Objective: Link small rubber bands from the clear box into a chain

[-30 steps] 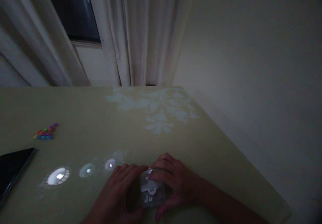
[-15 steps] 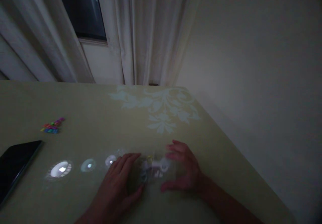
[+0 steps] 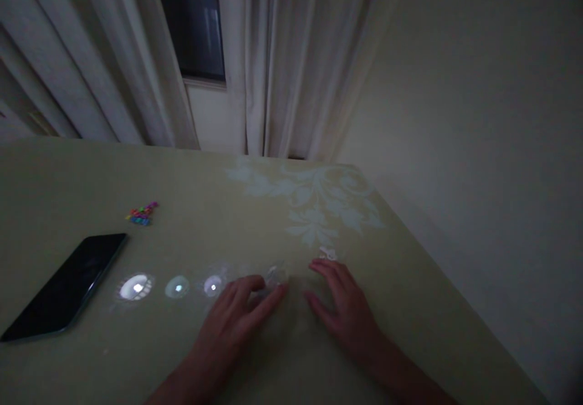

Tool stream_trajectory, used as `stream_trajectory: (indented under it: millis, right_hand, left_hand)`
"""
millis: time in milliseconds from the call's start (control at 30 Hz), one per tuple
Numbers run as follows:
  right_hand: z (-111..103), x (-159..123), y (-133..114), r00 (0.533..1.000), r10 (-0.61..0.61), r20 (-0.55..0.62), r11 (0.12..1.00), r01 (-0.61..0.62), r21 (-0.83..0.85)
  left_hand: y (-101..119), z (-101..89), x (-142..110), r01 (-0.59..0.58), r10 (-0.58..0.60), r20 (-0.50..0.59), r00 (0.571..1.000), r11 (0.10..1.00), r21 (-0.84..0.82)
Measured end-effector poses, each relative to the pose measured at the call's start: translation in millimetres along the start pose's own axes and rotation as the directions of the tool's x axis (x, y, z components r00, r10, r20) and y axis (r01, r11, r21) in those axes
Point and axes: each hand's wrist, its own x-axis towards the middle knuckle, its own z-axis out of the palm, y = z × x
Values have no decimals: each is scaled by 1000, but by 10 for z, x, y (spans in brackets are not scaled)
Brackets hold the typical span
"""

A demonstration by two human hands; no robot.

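Note:
Low over the table, my left hand [image 3: 234, 317] has its thumb and index finger around a small clear plastic container [image 3: 276, 276]. What is inside the container is too faint to make out. To the right, my right hand [image 3: 344, 305] lies with its thumb and fingers apart, nothing visible between them. Just beyond its fingertips is a small group of white pieces [image 3: 328, 253], partly hidden by the fingers; whether they touch cannot be told.
A black tablet or phone [image 3: 68, 286] lies at the left. Behind it sits a little pile of colourful small pieces [image 3: 143, 214]. Bright light reflections show on the tabletop [image 3: 218, 211]. Curtains [image 3: 291, 59] hang beyond the far edge, and a wall [image 3: 478, 150] runs along the right.
My hands were both around clear plastic with white pieces between them. Now my right hand is beside white pieces farther back, and the clear container stays at my left. The view has shifted left.

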Motion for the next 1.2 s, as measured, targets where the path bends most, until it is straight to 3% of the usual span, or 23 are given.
stream_trajectory:
  millis: [133,233,300,367,500,600,667,800,867,933,1100,1200]
  right_hand:
    - [93,-111,-308,966,-81,245,991,52,121]
    - [116,-80,-283,953,-54,299,989,9,150]
    - [112,-39,-219,961,-1,276,990,-39,138]
    - [105,2,-178,966,22,259,993,-51,105]
    - [100,104,-212,948,-25,319,999,9,50]
    - [118,193,-253,926,-124,357,992,109,62]
    - [149,234,-254,913,-191,362,982,183,56]
    - [203,250,-220,900,-263,348,964,263,49]
    - [177,241,-195,894,-284,347,959,273,83]
    - [98,232,-161,894,-282,347,958,244,149]
    - [-106,190,-99,931,-58,361,967,-37,252]
    - [-39,146,-182,929,-50,367,963,-53,265]
  left_hand:
    - [44,-10,14,-131,130,31,991,990,42]
    - [13,-81,92,53,-53,19,998,998,-33]
    - [-58,-154,163,225,-226,12,974,962,-154]
    - [-170,-225,221,321,-331,-5,944,919,-227]
    - [-435,-299,249,448,-445,75,892,854,-266]
    - [-590,-282,220,493,-473,144,870,849,-190]
    - [-630,-242,192,485,-474,116,873,868,-108]
    - [-425,-113,99,325,-325,23,946,945,-26]
    - [-197,-41,30,206,-190,135,972,972,-115]
    - [23,25,-38,150,-120,200,972,978,-142]
    - [216,117,-68,194,-156,242,958,970,-143]
    - [191,127,10,276,-205,299,932,937,-216]
